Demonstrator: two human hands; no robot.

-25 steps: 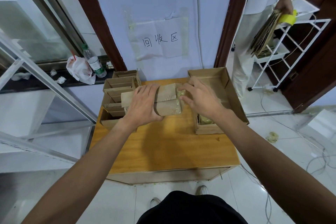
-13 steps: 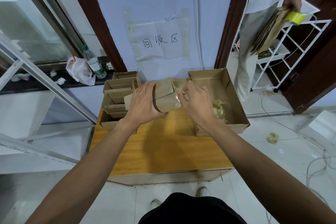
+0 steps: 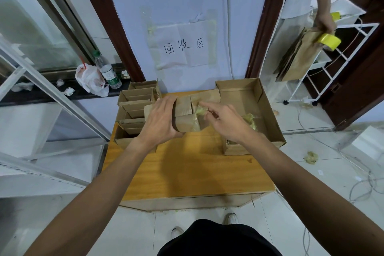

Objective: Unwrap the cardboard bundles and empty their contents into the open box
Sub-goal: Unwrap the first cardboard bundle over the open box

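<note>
I hold a brown cardboard bundle (image 3: 188,113) bound with yellowish clear tape above the back of the wooden table (image 3: 187,164). My left hand (image 3: 161,119) grips its left end. My right hand (image 3: 223,119) pinches a strip of loosened tape (image 3: 200,111) on the bundle's right part. The open cardboard box (image 3: 268,108) stands just to the right, with a crumpled wad of tape (image 3: 250,119) inside it.
Several folded cardboard cartons (image 3: 135,108) are stacked at the table's left back. A bottle (image 3: 107,71) and a white bag (image 3: 89,79) sit on the left ledge. A person at the right doorway holds flat cardboard (image 3: 297,58) and a yellow tape roll (image 3: 329,40). Tape scraps and cables lie on the floor.
I lifted the bundle off the table and tilted it. My right hand pulled the tape loose from its right side. The person at the doorway moved the cardboard and tape roll.
</note>
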